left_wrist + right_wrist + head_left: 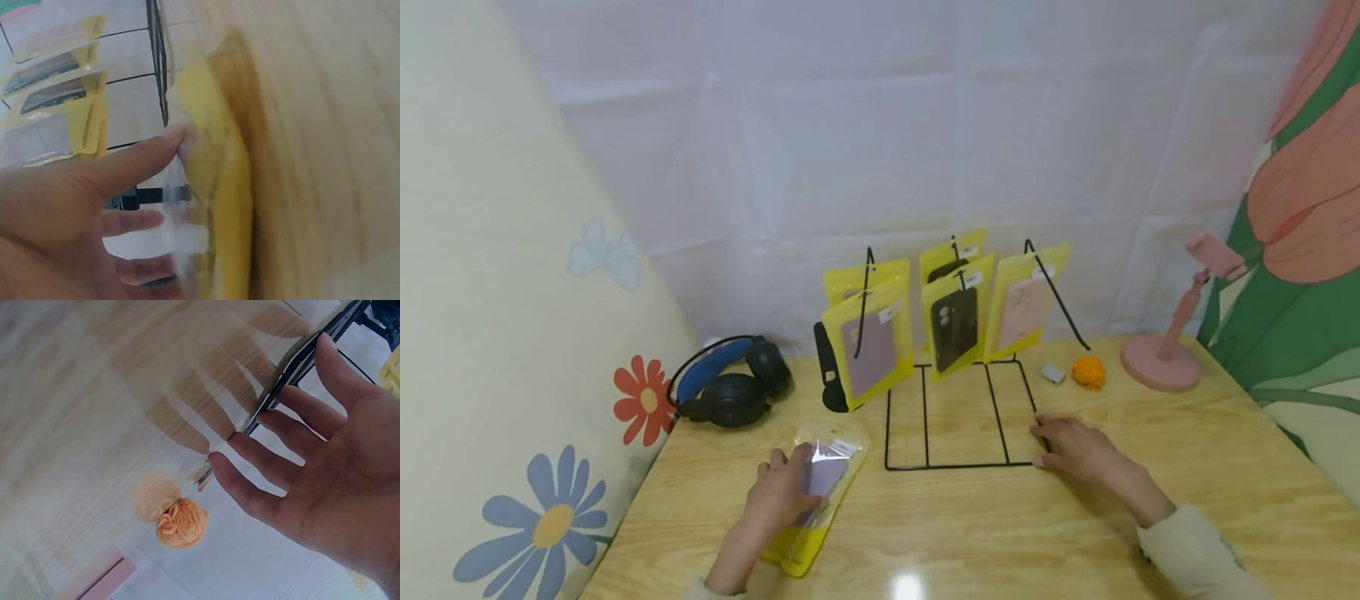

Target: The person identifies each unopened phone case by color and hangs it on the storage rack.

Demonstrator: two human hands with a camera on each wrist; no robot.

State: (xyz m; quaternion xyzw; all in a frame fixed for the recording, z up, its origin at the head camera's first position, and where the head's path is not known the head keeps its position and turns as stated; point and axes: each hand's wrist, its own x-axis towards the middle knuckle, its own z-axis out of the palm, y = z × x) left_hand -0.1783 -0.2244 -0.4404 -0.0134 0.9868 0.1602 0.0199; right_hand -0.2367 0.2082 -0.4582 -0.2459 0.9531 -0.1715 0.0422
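Observation:
My left hand (pixel 778 492) rests on a clear and yellow bag (pixel 805 550) holding a lilac phone case, which lies on the table at front left. In the left wrist view, the thumb and fingers are extended against the clear face of the bag (pixel 228 187). A black wire rack (pixel 947 467) stands at centre, with bagged phone cases hanging from its hooks: a lilac one (pixel 868 358) in front at left, a black one (pixel 955 325) in the middle, a pink one (pixel 1024 308) at right. With straight fingers, my right hand (pixel 1082 450) touches the rack's right base wire.
Black and blue headphones (pixel 733 396) lie at the left. A black strap-like item (pixel 827 367) is partly hidden behind the lilac bag. Right of the rack are a small grey item (pixel 1052 374), an orange yarn ball (pixel 1088 372) and a pink stand (pixel 1161 367). White cloth hangs behind.

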